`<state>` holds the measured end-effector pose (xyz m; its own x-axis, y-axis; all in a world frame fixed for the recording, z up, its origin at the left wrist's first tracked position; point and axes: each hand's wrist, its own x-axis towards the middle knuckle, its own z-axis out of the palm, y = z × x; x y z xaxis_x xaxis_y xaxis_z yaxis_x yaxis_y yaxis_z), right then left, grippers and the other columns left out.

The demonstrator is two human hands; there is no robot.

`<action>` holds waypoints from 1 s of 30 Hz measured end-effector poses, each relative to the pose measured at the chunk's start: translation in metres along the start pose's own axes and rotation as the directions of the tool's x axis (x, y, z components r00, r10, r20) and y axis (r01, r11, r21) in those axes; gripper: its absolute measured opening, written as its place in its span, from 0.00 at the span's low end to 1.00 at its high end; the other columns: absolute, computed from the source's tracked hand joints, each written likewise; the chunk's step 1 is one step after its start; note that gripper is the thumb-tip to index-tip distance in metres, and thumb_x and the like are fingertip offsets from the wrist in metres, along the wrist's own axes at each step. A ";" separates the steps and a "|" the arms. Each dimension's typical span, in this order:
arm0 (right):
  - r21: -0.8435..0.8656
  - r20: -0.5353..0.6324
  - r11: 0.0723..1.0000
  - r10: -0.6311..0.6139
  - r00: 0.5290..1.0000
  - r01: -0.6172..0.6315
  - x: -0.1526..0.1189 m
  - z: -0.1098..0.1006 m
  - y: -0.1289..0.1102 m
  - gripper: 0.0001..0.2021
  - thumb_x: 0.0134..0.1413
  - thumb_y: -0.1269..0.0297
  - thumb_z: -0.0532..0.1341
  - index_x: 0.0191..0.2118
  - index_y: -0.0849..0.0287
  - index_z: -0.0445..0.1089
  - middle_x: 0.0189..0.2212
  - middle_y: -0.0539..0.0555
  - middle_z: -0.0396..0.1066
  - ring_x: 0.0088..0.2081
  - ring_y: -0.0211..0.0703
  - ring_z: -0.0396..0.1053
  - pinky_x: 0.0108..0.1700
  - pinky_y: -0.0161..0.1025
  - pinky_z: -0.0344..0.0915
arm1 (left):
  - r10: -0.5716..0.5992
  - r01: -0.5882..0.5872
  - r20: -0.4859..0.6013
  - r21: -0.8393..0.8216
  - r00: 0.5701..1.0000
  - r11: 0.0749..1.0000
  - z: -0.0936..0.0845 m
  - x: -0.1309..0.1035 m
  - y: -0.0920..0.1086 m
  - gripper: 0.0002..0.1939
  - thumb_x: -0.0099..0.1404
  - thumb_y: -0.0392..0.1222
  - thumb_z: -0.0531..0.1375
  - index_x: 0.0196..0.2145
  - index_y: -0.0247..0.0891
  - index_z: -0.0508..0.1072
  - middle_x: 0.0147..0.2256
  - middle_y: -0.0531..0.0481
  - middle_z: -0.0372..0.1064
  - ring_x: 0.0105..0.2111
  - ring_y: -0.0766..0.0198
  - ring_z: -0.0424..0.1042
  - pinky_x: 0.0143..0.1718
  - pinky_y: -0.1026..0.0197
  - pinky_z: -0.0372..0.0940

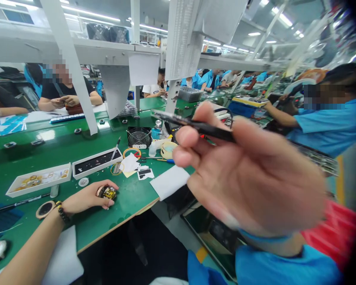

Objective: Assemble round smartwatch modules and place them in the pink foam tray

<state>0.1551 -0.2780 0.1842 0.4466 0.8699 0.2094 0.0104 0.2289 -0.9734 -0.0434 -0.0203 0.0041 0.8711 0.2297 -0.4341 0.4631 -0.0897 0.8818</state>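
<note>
On the green bench at the lower left, my left hand (90,196) grips a round watch case (109,192) between thumb and fingers. The case is open upward, with gold and dark electronic parts showing inside. My right hand (249,174) is raised close to the camera, palm up and slightly blurred. Its thumb and fingers are closed on a slim black tool with a shiny end (207,128), pointing left above the bench; the blur hides its exact kind. A round ring-like part (45,209) lies beside my left wrist, and a small white disc (83,182) sits behind that hand.
White trays of small parts (41,180) and dark pieces (77,169) stand behind my left hand. Farther back are a black fan (139,137), tape rolls (168,150) and paper scraps. A white sheet (169,182) overhangs the bench edge. A co-worker in blue (329,126) sits at right.
</note>
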 end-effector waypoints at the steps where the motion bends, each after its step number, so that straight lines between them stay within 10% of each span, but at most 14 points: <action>1: 0.061 0.068 0.998 0.022 0.997 -0.026 0.007 -0.005 0.013 0.25 0.58 0.45 0.50 0.57 0.49 0.65 0.44 0.51 0.69 0.40 0.27 0.71 0.29 0.17 0.63 | -0.002 0.002 0.009 0.007 1.000 1.000 0.000 0.000 0.000 0.30 0.56 0.50 0.70 0.52 0.38 0.67 0.35 0.53 0.67 0.33 0.65 0.69 0.39 0.62 0.70; 11: -0.073 -0.107 0.940 0.323 0.940 -0.332 0.055 -0.069 0.219 0.32 0.56 0.37 0.50 0.46 0.67 0.60 0.16 0.48 0.52 0.21 0.27 0.58 0.28 0.26 0.57 | 0.004 -0.004 -0.018 0.014 1.000 1.000 0.001 0.001 -0.007 0.32 0.58 0.51 0.70 0.54 0.41 0.61 0.38 0.53 0.62 0.36 0.65 0.68 0.39 0.60 0.71; 21: -0.332 0.012 0.926 0.192 0.981 -0.178 0.080 -0.035 0.237 0.31 0.62 0.38 0.49 0.42 0.67 0.68 0.28 0.51 0.69 0.30 0.21 0.62 0.39 0.21 0.59 | 0.024 -0.016 -0.046 0.165 0.999 0.986 -0.014 0.014 -0.030 0.33 0.60 0.60 0.66 0.54 0.42 0.59 0.39 0.51 0.63 0.35 0.62 0.67 0.40 0.57 0.71; 30: -0.542 -0.156 0.834 0.016 0.988 -0.099 0.058 -0.033 0.235 0.25 0.64 0.44 0.51 0.50 0.59 0.71 0.44 0.52 0.69 0.47 0.26 0.62 0.54 0.26 0.58 | -0.001 0.027 -0.089 0.297 0.996 0.955 -0.014 0.011 -0.025 0.36 0.59 0.64 0.65 0.55 0.41 0.60 0.38 0.51 0.65 0.32 0.62 0.66 0.34 0.60 0.70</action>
<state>0.2130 -0.1882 -0.0357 0.5806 0.7948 0.1764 0.4493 -0.1322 -0.8835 -0.0475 -0.0023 -0.0208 0.8527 0.3151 -0.4168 0.5144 -0.3670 0.7750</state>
